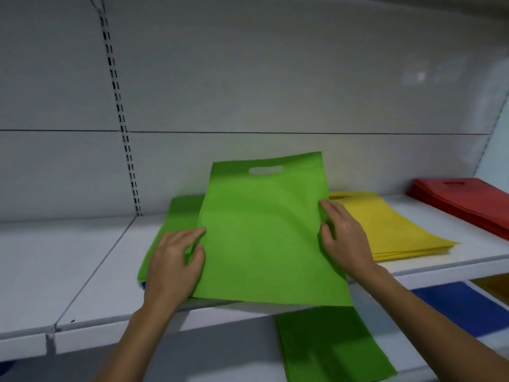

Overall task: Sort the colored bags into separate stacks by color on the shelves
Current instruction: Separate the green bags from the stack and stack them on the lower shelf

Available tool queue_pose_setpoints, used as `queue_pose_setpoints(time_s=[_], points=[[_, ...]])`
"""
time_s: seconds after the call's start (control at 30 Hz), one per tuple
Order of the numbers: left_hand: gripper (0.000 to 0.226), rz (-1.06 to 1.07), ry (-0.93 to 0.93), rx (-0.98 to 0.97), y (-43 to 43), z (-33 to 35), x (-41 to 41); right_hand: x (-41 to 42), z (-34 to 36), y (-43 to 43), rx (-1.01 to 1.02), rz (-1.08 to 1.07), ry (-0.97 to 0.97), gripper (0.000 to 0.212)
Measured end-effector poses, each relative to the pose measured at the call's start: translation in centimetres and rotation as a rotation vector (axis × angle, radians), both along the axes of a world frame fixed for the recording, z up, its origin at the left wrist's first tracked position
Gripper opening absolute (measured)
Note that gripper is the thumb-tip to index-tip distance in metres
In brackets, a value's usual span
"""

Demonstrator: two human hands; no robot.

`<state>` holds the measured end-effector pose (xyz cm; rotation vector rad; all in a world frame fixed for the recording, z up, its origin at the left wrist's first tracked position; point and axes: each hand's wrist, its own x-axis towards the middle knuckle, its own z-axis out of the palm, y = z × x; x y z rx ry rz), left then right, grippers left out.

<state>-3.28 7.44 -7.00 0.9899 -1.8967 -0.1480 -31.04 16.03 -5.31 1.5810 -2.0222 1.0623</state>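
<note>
A flat green bag point(264, 230) with a cut-out handle is held tilted above the green stack point(179, 210) on the white shelf point(82, 271). My left hand point(176, 260) pinches its left edge and my right hand point(341, 235) pinches its right edge. To the right lies a yellow stack point(391, 227), and further right a red stack point(465, 202). A sliver of blue shows under the green stack's front left corner.
On the lower shelf lie a green bag point(330, 346) and a blue bag point(462, 304), with something yellow-brown at the far right edge. A slotted upright point(121, 119) runs down the white back panel. The left part of the upper shelf is bare white.
</note>
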Motion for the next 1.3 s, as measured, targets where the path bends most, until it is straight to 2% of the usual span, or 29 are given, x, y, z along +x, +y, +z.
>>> queue_pose_setpoints(time_s=[0.2,0.47,0.67,0.9,1.17,1.3], points=[[0.035,-0.112,0.015,0.055,9.0,-2.1,-7.5,-6.5,-1.8,12.1,0.045,-0.105,-0.017,0.045],[0.03,-0.341,-0.038,0.09,23.7,-10.0,-17.0,-14.5,-9.1,30.3,0.226,-0.286,-0.143,0.043],[0.03,-0.418,-0.087,0.229,29.7,-14.8,-21.2,-17.1,-12.8,36.6,0.341,-0.377,-0.202,0.047],[0.032,-0.333,-0.226,0.3,26.5,-20.5,-19.6,-17.2,-18.2,31.3,0.476,-0.269,-0.208,0.048],[0.042,-0.158,-0.342,0.42,15.5,-26.1,-17.8,-17.2,-26.1,15.4,0.575,-0.055,-0.208,0.054],[0.044,-0.102,-0.409,0.372,9.4,-29.0,-18.2,-18.4,-29.1,7.3,0.598,-0.019,-0.125,0.06]])
